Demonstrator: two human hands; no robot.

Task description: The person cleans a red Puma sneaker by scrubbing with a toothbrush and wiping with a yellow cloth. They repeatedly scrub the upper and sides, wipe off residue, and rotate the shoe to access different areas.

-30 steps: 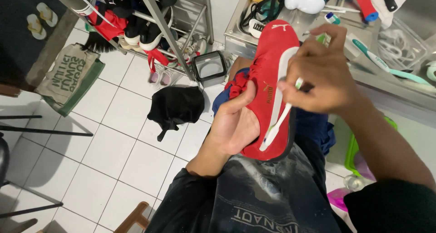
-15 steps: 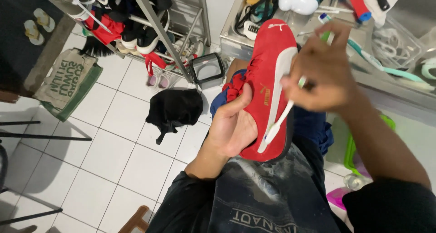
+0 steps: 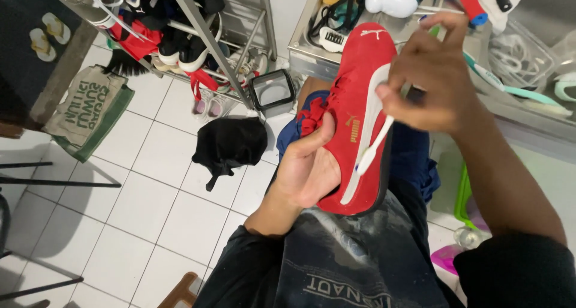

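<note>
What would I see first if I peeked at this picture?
A bright red sneaker in the middle, cupped from below by the left hand. The right hand holds a white brush against the shoe's white side stripe. Down on the white tiled floor lies a crumpled black cloth, beside a metal rack full of shoes at the top left.

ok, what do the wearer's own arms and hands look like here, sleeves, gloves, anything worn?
Both hands are bare: no gloves, rings or watch visible on the left hand or right hand. Forearms are bare too. Dark black sleeves sit pushed up near the elbows, part of a black top with a faded grey print on the front.
</note>
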